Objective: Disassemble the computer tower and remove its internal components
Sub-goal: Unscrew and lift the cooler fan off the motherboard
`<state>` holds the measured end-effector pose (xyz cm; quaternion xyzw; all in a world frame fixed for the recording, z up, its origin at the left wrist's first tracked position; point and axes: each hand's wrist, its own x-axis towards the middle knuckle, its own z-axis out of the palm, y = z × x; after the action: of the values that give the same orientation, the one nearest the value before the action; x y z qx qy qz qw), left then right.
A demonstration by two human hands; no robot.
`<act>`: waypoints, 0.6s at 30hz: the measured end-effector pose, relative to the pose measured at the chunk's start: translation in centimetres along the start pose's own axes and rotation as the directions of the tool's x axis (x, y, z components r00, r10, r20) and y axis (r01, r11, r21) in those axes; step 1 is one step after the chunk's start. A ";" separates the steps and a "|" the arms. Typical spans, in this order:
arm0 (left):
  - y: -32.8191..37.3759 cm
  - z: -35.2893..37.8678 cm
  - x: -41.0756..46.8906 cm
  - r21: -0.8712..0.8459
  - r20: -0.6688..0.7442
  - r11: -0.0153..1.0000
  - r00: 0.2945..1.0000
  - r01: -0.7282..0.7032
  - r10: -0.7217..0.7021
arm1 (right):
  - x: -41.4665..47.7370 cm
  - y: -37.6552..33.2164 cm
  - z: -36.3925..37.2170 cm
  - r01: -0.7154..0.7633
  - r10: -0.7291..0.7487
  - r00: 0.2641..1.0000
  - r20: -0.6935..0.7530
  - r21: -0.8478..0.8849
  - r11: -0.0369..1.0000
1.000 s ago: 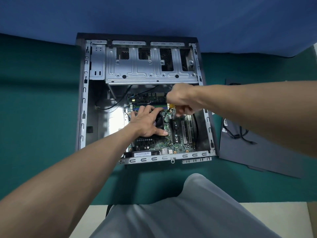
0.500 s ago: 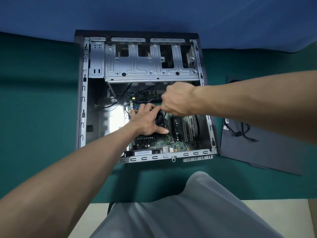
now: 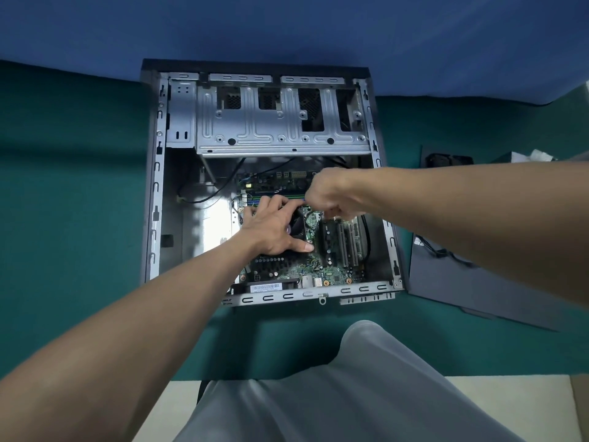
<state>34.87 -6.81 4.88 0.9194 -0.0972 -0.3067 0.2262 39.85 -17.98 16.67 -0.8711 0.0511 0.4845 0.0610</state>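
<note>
1. The tower (image 3: 156,186) lies open on its side, its long axis running straight away from you. The board (image 3: 287,269) fills the near right part, under both hands.
2. Your left hand (image 3: 271,228) lies flat on the cooler (image 3: 297,224), fingers spread and straight and thumb stretched toward you along its right edge. It presses the cooler and grips nothing.
3. Your right hand (image 3: 331,194) hangs just right of the left fingertips, over the cooler's far right corner, with its knuckles up and fingers curled under. You can't tell whether they hold a tool, because the hand hides its own grip.
4. The relation that matters: the cooler sits directly below the left palm and slightly left of, and nearer than, the right fist. The left hand is on it, and the right reaches only one corner.
5. Judging from this, the cooler's fastening at that corner is the step in hand. Lifting it probably falls to the left hand, straight up and away from the slots (image 3: 345,247) beside the thumb.
</note>
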 end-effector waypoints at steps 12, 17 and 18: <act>0.0 -0.1 -0.1 0.011 0.000 1.000 1.000 0.005 -0.005 | -0.6 -0.7 -1.1 0.339 -0.564 0.825 0.039 -0.833 0.438; -0.1 -0.1 -0.1 -0.015 -0.010 1.000 1.000 -0.006 0.006 | 0.9 0.5 -1.9 0.024 -0.025 1.000 0.008 0.171 0.985; -0.1 -0.1 -0.1 -0.015 -0.012 1.000 1.000 -0.006 0.006 | 0.9 0.6 -1.9 -0.090 0.062 0.993 0.104 0.298 0.950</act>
<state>34.81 -6.66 4.99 0.9193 -0.0963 -0.3011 0.2345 41.84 -18.92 16.89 -0.8253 0.1552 0.5132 0.1771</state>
